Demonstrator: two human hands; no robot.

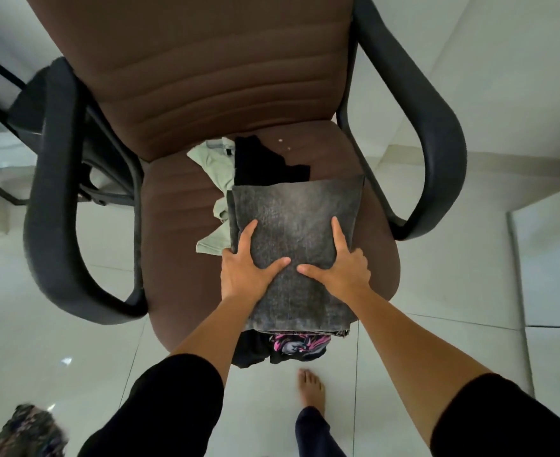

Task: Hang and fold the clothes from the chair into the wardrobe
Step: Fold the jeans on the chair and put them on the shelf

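Folded washed-grey denim jeans [293,225] lie at the front edge of the brown padded office chair [179,232] seat, atop a black pink-printed garment [300,344]. We note left hand [245,270] and right hand [343,268], each grip clamped on the jeans' sides, thumbs on top. A pale green garment [215,166] and a plain black garment [258,163] lie behind, mid-seat.

Head view, a single wide-angle camera worn on the person's head. The lens faces forward and steeply down. Both forearms enter from the bottom edge and run up to the left hand [244,272] and right hand [341,268], which hold the folded grey garment [291,219] near frame centre. The chair [179,245] is near and fills the upper two thirds, its backrest cut off by the top edge. Its armrests bow outward toward the margins. The floor [437,324] and a bare foot [311,390] appear directly beneath the camera.
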